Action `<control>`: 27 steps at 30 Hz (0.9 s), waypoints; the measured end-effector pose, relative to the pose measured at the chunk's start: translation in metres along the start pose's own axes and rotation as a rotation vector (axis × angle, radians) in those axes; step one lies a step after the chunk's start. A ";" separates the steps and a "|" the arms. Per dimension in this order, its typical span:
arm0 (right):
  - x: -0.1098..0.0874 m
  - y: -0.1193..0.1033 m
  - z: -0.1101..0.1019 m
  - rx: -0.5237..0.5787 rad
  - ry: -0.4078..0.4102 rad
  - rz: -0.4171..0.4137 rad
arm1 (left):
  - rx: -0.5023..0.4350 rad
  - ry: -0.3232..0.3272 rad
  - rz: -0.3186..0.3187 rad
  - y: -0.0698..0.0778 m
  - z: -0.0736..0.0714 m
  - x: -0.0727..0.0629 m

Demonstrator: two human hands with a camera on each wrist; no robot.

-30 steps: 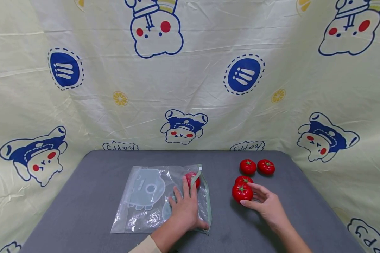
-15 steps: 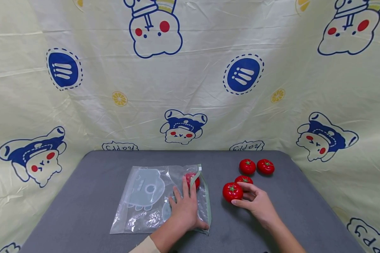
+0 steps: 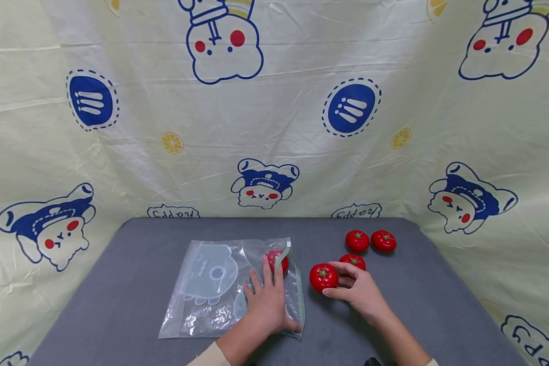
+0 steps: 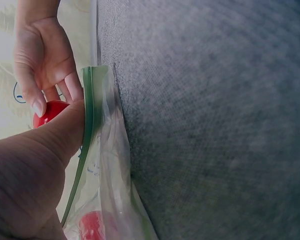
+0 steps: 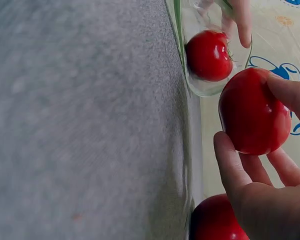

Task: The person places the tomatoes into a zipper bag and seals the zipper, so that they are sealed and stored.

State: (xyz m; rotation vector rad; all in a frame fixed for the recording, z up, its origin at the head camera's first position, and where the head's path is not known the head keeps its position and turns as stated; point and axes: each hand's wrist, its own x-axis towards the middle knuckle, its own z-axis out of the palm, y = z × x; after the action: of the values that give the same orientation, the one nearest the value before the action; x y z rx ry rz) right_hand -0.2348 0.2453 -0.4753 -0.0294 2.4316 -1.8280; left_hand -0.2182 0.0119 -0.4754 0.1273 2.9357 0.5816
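From the head view, a gray surface (image 3: 119, 305) lies before a hanging cloth (image 3: 274, 117) printed with cartoon figures and orange slices. On it lies a clear bag (image 3: 206, 269) with a pale printed figure and a green edge (image 3: 300, 290) along the person's right side. The left hand (image 3: 266, 300) rests on the bag with its fingers straight and spread apart, its thumb by the near end of the green edge. Inside, beside the index finger, sits a bagged tomato (image 3: 274, 255). The right hand (image 3: 359, 292) grips a red tomato (image 3: 324, 277) between thumb and fingers, just beside the bag and apart from it. Near that hand is a third tomato (image 3: 353, 261); farther back, a left rear tomato (image 3: 357, 241) and a right rear tomato (image 3: 384, 241) sit side by side. In the left wrist view, the left thumb reaches the green edge and partly covers the gripped tomato, while the bagged one shows low through the film. In the right wrist view, the thumb and fingertips clasp the red tomato clear of the surface; the bagged tomato sits beyond it, and another tomato shows partly below the hand.
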 end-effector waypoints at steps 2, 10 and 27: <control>0.002 -0.001 0.002 -0.011 -0.001 0.003 | -0.003 -0.006 -0.004 0.000 0.000 0.000; 0.006 -0.002 0.006 -0.059 -0.006 -0.007 | 0.003 -0.006 -0.006 0.001 0.000 0.000; 0.014 -0.005 0.014 -0.070 -0.059 -0.016 | -0.004 -0.001 0.000 0.001 0.001 0.000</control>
State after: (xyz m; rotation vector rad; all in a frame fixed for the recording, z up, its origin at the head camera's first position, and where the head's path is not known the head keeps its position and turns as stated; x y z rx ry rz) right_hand -0.2478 0.2293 -0.4750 -0.1065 2.4606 -1.7228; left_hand -0.2182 0.0133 -0.4757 0.1269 2.9336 0.5866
